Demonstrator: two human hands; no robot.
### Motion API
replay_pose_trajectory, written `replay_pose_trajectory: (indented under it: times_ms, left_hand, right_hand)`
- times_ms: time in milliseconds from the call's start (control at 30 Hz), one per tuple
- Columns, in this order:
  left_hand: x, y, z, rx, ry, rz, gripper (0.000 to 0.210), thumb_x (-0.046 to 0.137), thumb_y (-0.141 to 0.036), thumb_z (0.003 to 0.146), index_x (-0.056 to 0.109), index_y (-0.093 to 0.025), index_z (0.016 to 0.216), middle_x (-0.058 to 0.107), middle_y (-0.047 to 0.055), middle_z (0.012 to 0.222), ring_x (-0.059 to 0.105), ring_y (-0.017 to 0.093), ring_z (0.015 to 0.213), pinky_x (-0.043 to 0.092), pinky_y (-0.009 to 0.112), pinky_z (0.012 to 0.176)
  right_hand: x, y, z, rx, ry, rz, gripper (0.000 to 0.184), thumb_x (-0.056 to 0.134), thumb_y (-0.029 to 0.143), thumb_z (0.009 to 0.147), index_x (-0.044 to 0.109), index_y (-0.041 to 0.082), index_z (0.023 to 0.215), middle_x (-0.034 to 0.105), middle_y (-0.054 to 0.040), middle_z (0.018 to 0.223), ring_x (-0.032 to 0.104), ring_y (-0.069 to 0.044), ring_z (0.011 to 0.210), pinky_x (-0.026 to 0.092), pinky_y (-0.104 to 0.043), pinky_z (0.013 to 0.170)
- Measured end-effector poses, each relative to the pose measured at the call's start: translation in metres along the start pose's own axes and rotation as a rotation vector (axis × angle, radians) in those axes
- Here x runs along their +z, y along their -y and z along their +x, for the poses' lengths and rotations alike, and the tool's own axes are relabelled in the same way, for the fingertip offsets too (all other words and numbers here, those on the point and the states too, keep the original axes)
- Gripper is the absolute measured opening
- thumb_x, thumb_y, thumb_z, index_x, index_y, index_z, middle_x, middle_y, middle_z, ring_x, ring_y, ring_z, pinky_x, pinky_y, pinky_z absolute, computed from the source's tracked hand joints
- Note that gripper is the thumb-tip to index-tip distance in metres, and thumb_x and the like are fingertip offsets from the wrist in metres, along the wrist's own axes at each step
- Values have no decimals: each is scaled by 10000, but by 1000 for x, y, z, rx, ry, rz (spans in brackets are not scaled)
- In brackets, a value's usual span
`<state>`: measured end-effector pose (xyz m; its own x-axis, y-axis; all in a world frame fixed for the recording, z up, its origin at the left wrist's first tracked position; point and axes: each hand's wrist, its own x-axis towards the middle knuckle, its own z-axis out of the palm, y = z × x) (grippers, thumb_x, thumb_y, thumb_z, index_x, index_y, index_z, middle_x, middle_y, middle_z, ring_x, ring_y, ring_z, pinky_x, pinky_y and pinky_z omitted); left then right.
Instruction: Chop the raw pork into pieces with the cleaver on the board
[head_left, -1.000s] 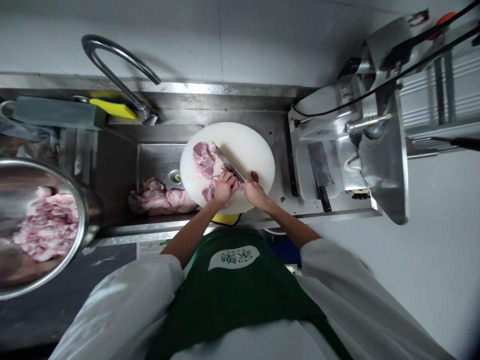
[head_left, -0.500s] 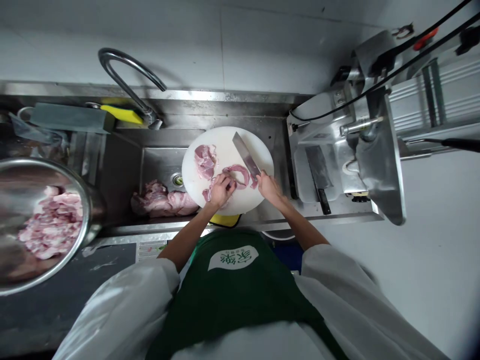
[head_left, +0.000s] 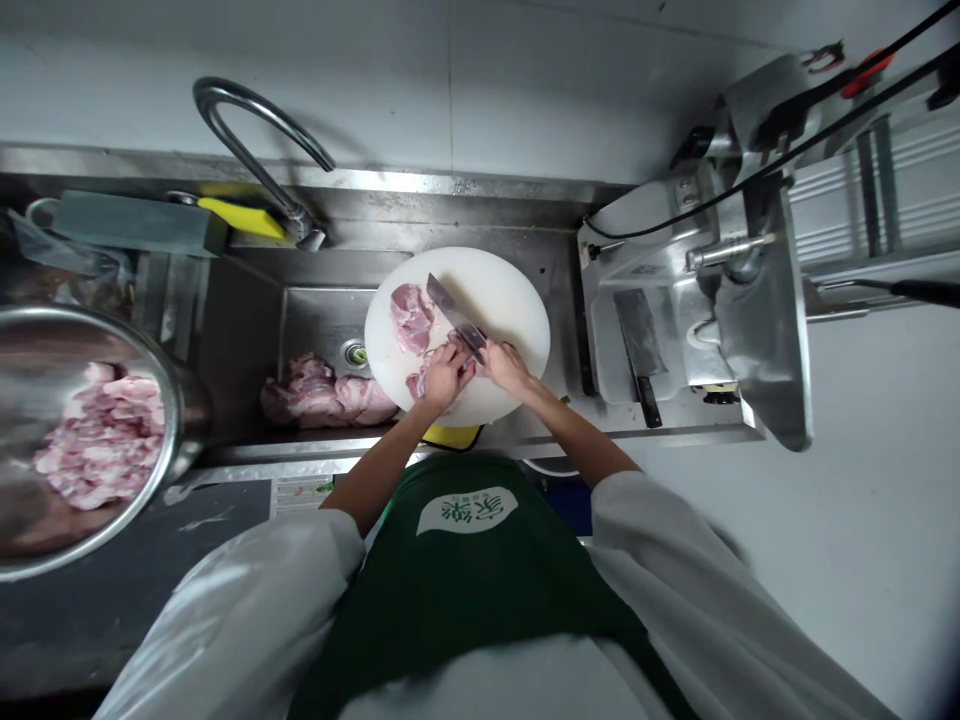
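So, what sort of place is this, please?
Most likely a commercial kitchen: raw meat lies on a white cutting board at a steel sink, and what looks like a slicing machine stands on the right.

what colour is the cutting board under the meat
The cutting board is white, showing best in the head view.

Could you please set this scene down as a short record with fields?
Left-hand grip: fingers on meat strips, near the blade
Right-hand grip: holds a broad knife
Work surface: white cutting board
Also on board: larger meat piece, left of the blade
Sink: meat pile near the drain
Far left: steel bowl holding meat pieces
Right: second knife lying on a pale tray
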<state>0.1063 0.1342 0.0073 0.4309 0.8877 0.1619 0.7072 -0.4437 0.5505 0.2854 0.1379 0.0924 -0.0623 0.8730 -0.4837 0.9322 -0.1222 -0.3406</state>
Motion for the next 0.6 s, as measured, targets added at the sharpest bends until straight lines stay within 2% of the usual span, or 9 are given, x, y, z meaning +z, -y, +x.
replay_pose_trajectory:
  times_ms: [67, 133, 233, 300, 400, 467, 600]
  left_hand:
    - [-2, 1, -2, 6, -24, -19, 189, 608, -302, 962, 722, -215, 1085, 643, 118, 1146, 553, 293, 1069, 482, 452, 948]
    - [-3, 1, -4, 20, -64, -45, 171, 616, -311, 962, 713, -213, 1063, 642, 111, 1128, 559, 278, 1063, 490, 439, 945]
    - [-5, 1, -8, 14, -165, -86, 148, 587, -307, 986, 690, -202, 1003, 634, 104, 1063, 559, 257, 1041, 499, 425, 929]
    - [-6, 0, -10, 18, -202, -93, 150, 559, -288, 1001, 677, -201, 971, 631, 104, 1047, 555, 253, 1040, 498, 430, 932]
    - [-4, 0, -9, 65, -132, -88, 144, 537, -247, 1002, 674, -215, 970, 644, 100, 1062, 559, 252, 1051, 498, 432, 951]
    - [-2, 1, -7, 78, -77, -80, 155, 524, -225, 1001, 677, -224, 977, 651, 94, 1074, 568, 250, 1063, 501, 427, 968]
    - [2, 2, -2, 60, -25, -76, 177, 507, -225, 1005, 679, -216, 968, 658, 93, 1070, 585, 249, 1065, 498, 424, 983]
  right_hand:
    - [-12, -11, 8, 20, 39, 28, 332, 414, 360, 1083, 632, 160, 1232, 755, -138, 1123, 712, -243, 1053, 500, -273, 870]
    - [-21, -24, 1, 74, 47, 21, 336, 409, 376, 1086, 635, 160, 1208, 754, -140, 1127, 710, -238, 1047, 499, -262, 836]
    - [-25, -28, -25, 147, -10, -71, 382, 333, 355, 1101, 591, 134, 1278, 741, -184, 1154, 707, -269, 1063, 492, -306, 865]
    - [-20, -21, -46, 111, 10, -115, 407, 296, 352, 1107, 550, 127, 1331, 743, -197, 1133, 712, -285, 1050, 486, -334, 889]
    - [-12, -10, -72, 6, 101, -123, 392, 303, 345, 1106, 532, 130, 1342, 744, -198, 1129, 711, -294, 1061, 478, -344, 911]
    - [-8, -8, -83, -4, 141, -122, 376, 311, 332, 1104, 535, 127, 1325, 741, -202, 1134, 710, -296, 1070, 479, -342, 909]
    - [-5, -5, -75, 17, 148, -116, 356, 320, 306, 1096, 537, 115, 1304, 738, -211, 1123, 712, -307, 1068, 487, -349, 898]
